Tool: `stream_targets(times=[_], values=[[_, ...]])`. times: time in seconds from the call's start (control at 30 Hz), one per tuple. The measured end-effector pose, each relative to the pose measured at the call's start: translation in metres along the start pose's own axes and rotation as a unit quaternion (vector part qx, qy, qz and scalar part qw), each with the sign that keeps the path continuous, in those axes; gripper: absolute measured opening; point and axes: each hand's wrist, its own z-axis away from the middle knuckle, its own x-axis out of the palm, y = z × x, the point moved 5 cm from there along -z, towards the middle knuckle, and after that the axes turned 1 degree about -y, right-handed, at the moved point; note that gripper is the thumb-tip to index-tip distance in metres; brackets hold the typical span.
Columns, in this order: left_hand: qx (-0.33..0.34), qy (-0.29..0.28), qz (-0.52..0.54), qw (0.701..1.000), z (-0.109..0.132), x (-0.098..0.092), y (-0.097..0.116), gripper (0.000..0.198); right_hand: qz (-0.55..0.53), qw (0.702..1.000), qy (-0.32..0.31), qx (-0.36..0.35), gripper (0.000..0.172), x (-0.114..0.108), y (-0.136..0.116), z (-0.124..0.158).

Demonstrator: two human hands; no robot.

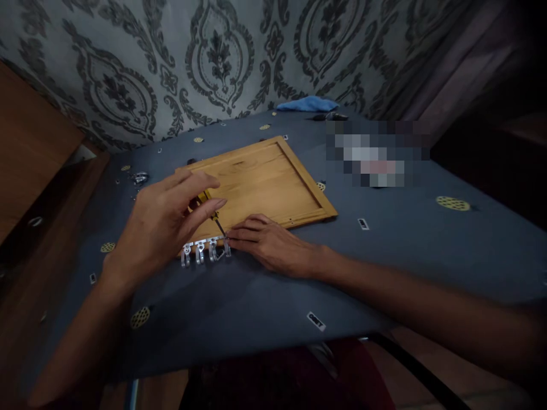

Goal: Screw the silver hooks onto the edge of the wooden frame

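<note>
A wooden board (pixel 256 179) with a raised frame lies at an angle on the table. Along its near edge runs a metal hook rail (pixel 207 244) with several silver hooks hanging over the side. My left hand (pixel 160 213) is curled around a screwdriver (pixel 205 196) with a yellow and black handle, thumb and forefinger loosely apart. The screwdriver's shaft slants down, its tip at the right end of the rail. Right beside that tip, my right hand (pixel 273 245) rests on the board's near edge, its fingertips closed against the rail's end. Its thumb is hidden.
The table (pixel 273 307) has a dark blue cover printed with pineapples. Small metal parts (pixel 139 177) lie at the left. A blue cloth (pixel 308 104) and a dark tool (pixel 327 117) lie at the back, near a pixelated patch. A patterned curtain hangs behind; brown furniture (pixel 34 154) stands left.
</note>
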Motion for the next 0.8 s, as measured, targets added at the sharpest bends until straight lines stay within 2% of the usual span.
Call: stream_targets(times=[0.13,0.4,0.63,0.8], values=[[0.006,0.009,0.001,1.0,0.0,0.001,-0.002,0.011,-0.002,1.0,0.001,0.006,0.043,0.002,0.001,0.001],[-0.046,-0.038,0.078,0.995,0.002,0.002,-0.012,0.03,-0.015,1.0,0.021,-0.002,0.04,0.006,0.004,0.004],[-0.016,-0.034,0.053,0.998,0.001,0.006,-0.007,0.025,-0.008,0.999,0.051,-0.016,0.036,0.003,0.002,0.005],[-0.034,-0.049,0.084,0.995,0.002,0.002,-0.006,0.028,-0.002,0.999,0.046,-0.017,0.036,0.002,0.001,0.004]])
